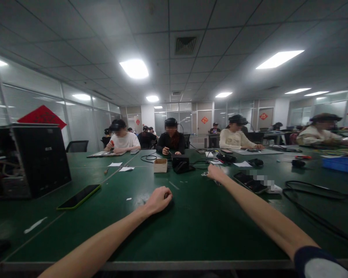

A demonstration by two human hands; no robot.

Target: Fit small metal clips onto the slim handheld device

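Note:
My left hand point(159, 199) rests on the green table point(191, 227) with its fingers curled closed. A small dark thing point(166, 195) shows between thumb and fingers, too small to name. Farther out, my right hand point(216, 173) reaches across the table, fingertips drawn together and pointing down. Small pale, shiny bits point(204, 174) lie at those fingertips; whether they are pinched or just touched is hard to see. Ahead, between the two hands, stand a small open cardboard box point(160, 166) and a black boxy device point(181, 163).
A phone in a green case point(79, 197) lies left, before an opened computer case point(42, 160). To the right are a dark handheld device point(249, 182), black cables point(310, 210) and a blue tray point(340, 165). Several people sit across the table, including a person in black point(171, 143).

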